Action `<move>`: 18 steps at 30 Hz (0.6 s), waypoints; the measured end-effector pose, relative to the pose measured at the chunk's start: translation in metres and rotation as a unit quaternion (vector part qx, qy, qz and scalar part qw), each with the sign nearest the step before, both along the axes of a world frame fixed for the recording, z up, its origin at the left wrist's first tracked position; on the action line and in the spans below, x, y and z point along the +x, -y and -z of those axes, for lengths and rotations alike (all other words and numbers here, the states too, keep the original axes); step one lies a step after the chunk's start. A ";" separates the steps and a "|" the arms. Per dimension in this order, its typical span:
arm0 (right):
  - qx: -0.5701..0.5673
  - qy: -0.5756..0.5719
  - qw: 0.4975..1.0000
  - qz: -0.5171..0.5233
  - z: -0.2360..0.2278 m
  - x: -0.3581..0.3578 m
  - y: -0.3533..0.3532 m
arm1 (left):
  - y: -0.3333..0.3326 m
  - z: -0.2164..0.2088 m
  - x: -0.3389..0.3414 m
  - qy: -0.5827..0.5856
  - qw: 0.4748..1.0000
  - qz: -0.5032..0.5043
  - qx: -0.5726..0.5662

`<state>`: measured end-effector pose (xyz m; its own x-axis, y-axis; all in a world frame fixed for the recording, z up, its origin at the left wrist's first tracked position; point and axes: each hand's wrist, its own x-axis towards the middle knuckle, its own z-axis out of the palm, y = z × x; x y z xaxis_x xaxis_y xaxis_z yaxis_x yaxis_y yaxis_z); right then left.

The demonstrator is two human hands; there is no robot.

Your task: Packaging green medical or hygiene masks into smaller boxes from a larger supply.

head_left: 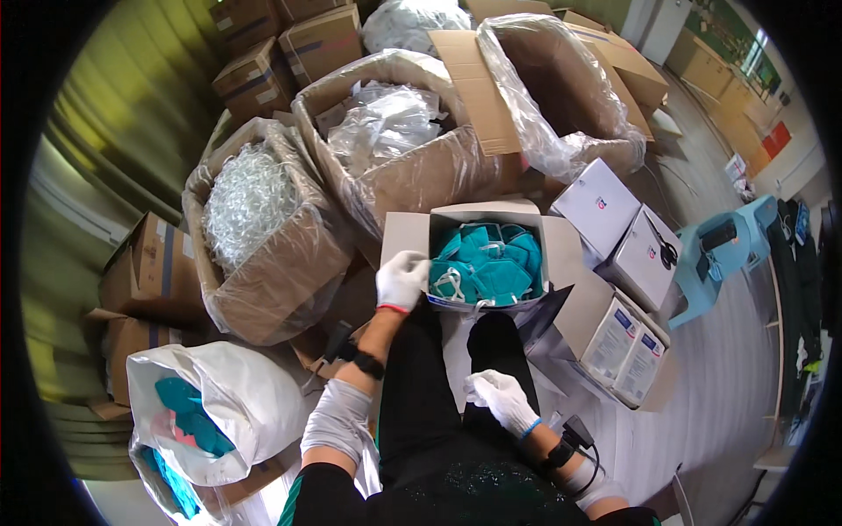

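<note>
An open white carton (485, 304) filled with teal face masks (504, 279) stands in front of my knees, its flaps folded outward. My left hand (403, 280), in a white glove with a red cuff, is at the carton's left wall beside the masks. Its fingers are drawn together, and what they grip, if anything, is hidden. Over my right thigh is my right hand (502, 399), in a white glove with a blue cuff. The fingers curl closed; I cannot make out anything in them. White elastic straps show among the masks.
Bins lined with plastic hold clear strands (250, 206) and white scraps (386, 123). Another lined carton (561, 96) stands behind. At right are a carton of white packs (624, 351), black scissors (664, 248) on a white box, and a blue stool (715, 254). A white sack (254, 403) sits lower left.
</note>
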<state>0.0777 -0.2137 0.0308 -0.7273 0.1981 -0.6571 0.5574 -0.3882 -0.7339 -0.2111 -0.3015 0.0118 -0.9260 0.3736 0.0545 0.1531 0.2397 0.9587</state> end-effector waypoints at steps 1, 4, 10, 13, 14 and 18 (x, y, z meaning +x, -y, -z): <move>0.004 0.005 1.000 0.006 0.001 0.001 -0.001 | -0.025 -0.012 0.011 -0.058 0.996 0.012 -0.061; 0.001 0.019 1.000 0.013 0.009 0.005 -0.001 | -0.075 -0.018 0.016 -0.137 0.964 0.026 -0.228; -0.011 0.028 0.999 0.020 0.005 0.022 -0.007 | -0.134 -0.005 0.018 -0.010 0.859 0.057 -0.509; 0.003 0.026 1.000 0.017 0.007 0.026 -0.014 | -0.135 0.023 0.005 0.021 0.877 0.029 -0.479; 0.008 0.025 1.000 0.012 0.009 0.027 -0.016 | -0.128 0.028 0.001 0.009 0.881 0.030 -0.473; 0.017 0.024 1.000 0.006 0.009 0.025 -0.017 | -0.101 0.015 -0.002 -0.066 0.911 -0.001 -0.406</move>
<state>0.1026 -0.1967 0.0214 -0.6917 0.2304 -0.6845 0.5882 -0.3702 -0.7190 -0.2130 -0.2005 -0.0031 -0.9320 0.3390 -0.1285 0.2534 0.8627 0.4376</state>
